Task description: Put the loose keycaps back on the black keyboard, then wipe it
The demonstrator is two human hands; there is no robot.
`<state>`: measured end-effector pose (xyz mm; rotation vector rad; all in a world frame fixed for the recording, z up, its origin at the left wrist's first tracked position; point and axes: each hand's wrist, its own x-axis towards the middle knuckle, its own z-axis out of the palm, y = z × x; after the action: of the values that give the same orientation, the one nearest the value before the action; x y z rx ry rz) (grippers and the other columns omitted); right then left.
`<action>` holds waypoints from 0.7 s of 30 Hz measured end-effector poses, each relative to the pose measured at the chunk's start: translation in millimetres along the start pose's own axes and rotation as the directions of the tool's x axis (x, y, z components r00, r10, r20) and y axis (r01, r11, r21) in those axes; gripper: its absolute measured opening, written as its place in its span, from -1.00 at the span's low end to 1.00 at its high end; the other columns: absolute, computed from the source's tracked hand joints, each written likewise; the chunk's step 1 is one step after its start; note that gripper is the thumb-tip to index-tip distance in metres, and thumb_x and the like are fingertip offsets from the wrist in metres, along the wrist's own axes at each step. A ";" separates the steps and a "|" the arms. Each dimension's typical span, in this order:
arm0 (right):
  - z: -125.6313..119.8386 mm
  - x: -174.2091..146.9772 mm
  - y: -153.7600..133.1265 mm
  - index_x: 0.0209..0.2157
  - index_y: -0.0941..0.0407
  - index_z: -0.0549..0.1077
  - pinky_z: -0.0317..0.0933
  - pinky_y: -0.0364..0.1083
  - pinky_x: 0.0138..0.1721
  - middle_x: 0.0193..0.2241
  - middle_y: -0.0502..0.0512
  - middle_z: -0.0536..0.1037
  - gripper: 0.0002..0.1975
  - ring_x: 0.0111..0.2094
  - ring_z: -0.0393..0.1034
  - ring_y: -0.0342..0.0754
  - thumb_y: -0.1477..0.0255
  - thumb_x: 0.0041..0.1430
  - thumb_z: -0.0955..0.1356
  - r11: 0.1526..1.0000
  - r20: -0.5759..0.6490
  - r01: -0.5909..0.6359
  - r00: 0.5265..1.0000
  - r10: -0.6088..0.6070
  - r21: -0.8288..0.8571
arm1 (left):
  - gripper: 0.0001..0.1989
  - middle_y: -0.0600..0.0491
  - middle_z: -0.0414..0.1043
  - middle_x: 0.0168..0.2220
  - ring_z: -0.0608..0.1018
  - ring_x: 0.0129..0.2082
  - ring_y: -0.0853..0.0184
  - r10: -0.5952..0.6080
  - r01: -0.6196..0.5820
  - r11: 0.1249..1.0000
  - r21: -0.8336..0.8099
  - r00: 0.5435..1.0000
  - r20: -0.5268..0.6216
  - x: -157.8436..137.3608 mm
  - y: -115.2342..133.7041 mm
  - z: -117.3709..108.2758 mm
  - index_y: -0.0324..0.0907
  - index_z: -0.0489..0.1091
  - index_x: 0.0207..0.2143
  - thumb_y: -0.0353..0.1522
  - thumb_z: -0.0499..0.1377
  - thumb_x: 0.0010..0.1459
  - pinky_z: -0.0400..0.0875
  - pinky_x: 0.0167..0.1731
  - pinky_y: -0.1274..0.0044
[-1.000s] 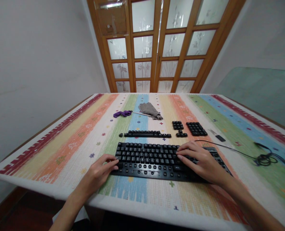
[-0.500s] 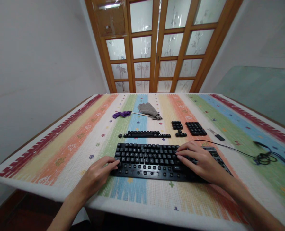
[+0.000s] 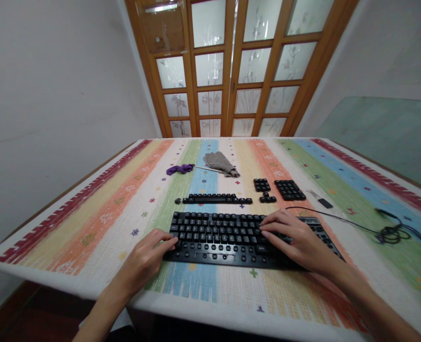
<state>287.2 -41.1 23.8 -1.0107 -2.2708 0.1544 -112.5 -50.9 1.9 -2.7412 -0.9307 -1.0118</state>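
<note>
A black keyboard [image 3: 213, 231] lies in front of me near the table's front edge. Keycaps fill its upper rows, while the lower rows show bare switch posts. At its left edge, my left hand [image 3: 148, 254] has thumb and fingers closed on the end of the frame and the keys there. My right hand [image 3: 292, 237] rests over the right part, fingers apart, fingertips touching the keys at the right end of the letter block. That hand covers part of the number side. Behind the keyboard lies a row of loose keycaps [image 3: 217, 199], with a long space bar among them.
Number-pad keycaps [image 3: 289, 190] and a smaller group of keycaps [image 3: 262, 185] lie at the back right, near a small tool with a black end [image 3: 325, 203]. A coiled cable [image 3: 391, 233] is further right. A grey cloth [image 3: 220, 163] and a purple cloth [image 3: 180, 169] lie further back.
My left hand has shifted very slightly at the keyboard's left edge. The right hand and the keycaps look unmoved.
</note>
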 end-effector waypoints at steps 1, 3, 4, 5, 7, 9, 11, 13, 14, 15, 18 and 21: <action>0.0 -0.2 0.1 -0.29 0.08 0.56 0.40 0.03 -0.16 -0.25 0.16 0.55 -0.82 -0.19 0.44 0.02 0.45 0.33 0.30 1.000 0.006 -0.001 1.000 0.001 -0.001 | -0.64 -0.05 0.48 -0.25 0.51 -0.29 0.32 -0.005 0.005 1.000 0.000 1.000 0.001 0.2 -0.1 -0.2 -0.21 0.43 -0.03 -0.65 0.01 0.25 0.53 -0.33 0.48; -0.1 -0.4 0.1 -0.28 0.08 0.56 0.40 0.05 -0.15 -0.25 0.16 0.55 -0.81 -0.19 0.44 0.02 0.46 0.33 0.30 1.000 0.013 -0.004 1.000 0.004 -0.001 | -0.65 -0.04 0.48 -0.26 0.51 -0.29 0.32 -0.015 0.015 1.000 -0.002 1.000 0.000 0.3 -0.2 -0.7 -0.21 0.42 -0.02 -0.64 0.01 0.26 0.52 -0.34 0.48; -0.1 -0.4 0.0 -0.28 0.08 0.56 0.40 0.05 -0.15 -0.25 0.17 0.55 -0.81 -0.19 0.44 0.03 0.46 0.33 0.29 1.000 0.014 -0.006 1.000 0.006 0.000 | -0.65 -0.04 0.48 -0.26 0.51 -0.29 0.32 -0.019 0.019 1.000 -0.005 1.000 -0.001 0.1 -0.3 -1.0 -0.21 0.42 -0.02 -0.64 0.01 0.26 0.52 -0.33 0.48; -0.2 -0.4 -0.1 -0.29 0.08 0.56 0.40 0.06 -0.15 -0.25 0.17 0.55 -0.81 -0.19 0.44 0.03 0.46 0.33 0.29 1.000 0.013 -0.008 1.000 0.008 0.001 | -0.65 -0.04 0.48 -0.25 0.51 -0.29 0.32 -0.022 0.022 1.000 -0.009 1.000 -0.004 -0.3 -0.2 -1.2 -0.20 0.42 -0.02 -0.64 0.01 0.26 0.51 -0.33 0.48; -0.3 -0.2 -0.4 -0.30 0.08 0.56 0.40 0.06 -0.16 -0.25 0.17 0.56 -0.81 -0.20 0.44 0.04 0.46 0.33 0.29 1.000 0.014 -0.010 1.000 0.010 0.002 | -0.66 -0.04 0.48 -0.25 0.51 -0.28 0.32 -0.033 0.033 0.999 -0.013 0.999 -0.007 -1.2 0.0 -1.0 -0.19 0.42 -0.02 -0.63 0.02 0.27 0.51 -0.32 0.48; -0.4 0.0 -0.7 -0.29 0.08 0.56 0.40 0.05 -0.16 -0.25 0.17 0.55 -0.81 -0.19 0.44 0.03 0.46 0.33 0.29 1.000 0.019 -0.008 1.000 0.008 -0.001 | -0.67 -0.03 0.48 -0.25 0.51 -0.28 0.33 -0.043 0.043 0.999 -0.015 0.999 -0.004 -1.8 0.3 0.1 -0.19 0.42 -0.01 -0.62 0.03 0.28 0.51 -0.30 0.49; -0.6 0.2 -0.9 -0.28 0.08 0.56 0.40 0.05 -0.16 -0.24 0.17 0.55 -0.81 -0.19 0.44 0.03 0.46 0.33 0.29 1.000 0.025 -0.005 1.000 0.005 -0.001 | -0.69 -0.03 0.47 -0.24 0.52 -0.27 0.33 -0.049 0.049 0.999 -0.017 0.999 -0.010 -1.7 0.6 1.8 -0.20 0.41 -0.01 -0.61 0.03 0.30 0.52 -0.30 0.50; -0.8 0.2 -1.0 -0.28 0.09 0.55 0.40 0.04 -0.16 -0.24 0.17 0.55 -0.82 -0.19 0.44 0.02 0.47 0.33 0.29 1.000 0.029 -0.003 1.000 0.003 0.002 | -0.71 -0.03 0.47 -0.24 0.52 -0.27 0.34 -0.047 0.047 0.999 -0.026 0.999 -0.017 -1.0 0.5 3.2 -0.21 0.41 -0.01 -0.59 0.04 0.31 0.52 -0.30 0.51; -0.8 0.2 -1.0 -0.27 0.09 0.55 0.40 0.04 -0.16 -0.24 0.16 0.55 -0.82 -0.19 0.44 0.02 0.48 0.33 0.29 1.000 0.029 -0.003 1.000 0.003 0.003 | -0.71 -0.03 0.47 -0.24 0.52 -0.27 0.34 -0.046 0.046 0.999 -0.027 0.999 -0.016 -0.5 0.4 3.6 -0.21 0.41 -0.01 -0.59 0.04 0.31 0.52 -0.30 0.51; -0.9 0.1 -1.0 -0.28 0.09 0.55 0.40 0.04 -0.16 -0.24 0.16 0.55 -0.82 -0.19 0.44 0.02 0.48 0.33 0.30 1.000 0.027 -0.003 1.000 0.003 0.005 | -0.72 -0.03 0.47 -0.24 0.53 -0.27 0.34 -0.045 0.044 0.999 -0.027 0.999 -0.010 -0.1 0.2 3.6 -0.21 0.41 -0.02 -0.59 0.03 0.31 0.53 -0.30 0.52; -0.7 -0.3 -0.8 -0.28 0.09 0.55 0.41 0.04 -0.16 -0.24 0.16 0.55 -0.82 -0.19 0.43 0.01 0.47 0.33 0.30 1.000 0.022 -0.004 1.000 0.004 0.009 | -0.71 -0.03 0.47 -0.26 0.53 -0.28 0.35 -0.032 0.032 0.999 -0.015 0.999 0.002 0.5 -0.1 2.1 -0.22 0.41 -0.04 -0.60 0.01 0.31 0.53 -0.31 0.52; -0.8 -0.1 -1.1 -0.28 0.08 0.56 0.41 0.04 -0.16 -0.24 0.17 0.55 -0.82 -0.19 0.44 0.02 0.47 0.33 0.30 1.000 0.017 -0.006 1.000 0.006 0.013 | -0.70 -0.03 0.48 -0.26 0.53 -0.28 0.34 -0.040 0.040 0.999 -0.010 0.999 0.010 0.5 1.1 -0.7 -0.21 0.42 -0.05 -0.61 0.00 0.30 0.53 -0.31 0.51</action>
<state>286.9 -42.1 24.8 -1.0134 -2.2792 0.1811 -112.0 -51.8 3.0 -2.7493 -0.9882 -1.0128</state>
